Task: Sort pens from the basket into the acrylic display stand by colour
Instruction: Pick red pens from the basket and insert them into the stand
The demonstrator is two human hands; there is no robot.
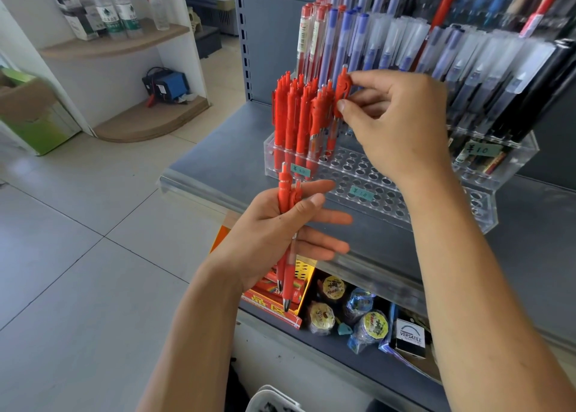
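1. red pen (340,95) stands nearly upright, its long axis running from the clicker at the top down toward the holes of the acrylic stand (367,190); its lower end drops behind the right hand, so whether the tip already sits in a hole cannot be told.
2. it is at the right end of the row of red pens (297,115) already planted in the stand's left corner, just beside the last of them, so the free holes lie directly to its right and in front.
3. the right hand (396,122) pinches the pen's upper barrel between thumb and forefinger, coming at it from the right side, wrist bent, forearm reaching up from the lower right across the stand.
4. the move ahead looks like a straight push down along the pen's own axis; any tilt would knock it against its red neighbours.
5. the left hand (280,234) waits lower and nearer the body, in front of the shelf edge, gripping two spare red pens (288,243) under its thumb, tips down, fingers stretched out straight.
6. blue pens (358,44) and frosted-capped ones fill the tiers behind.
7. a white basket (274,400) pokes in at the bottom edge, near the person's body.
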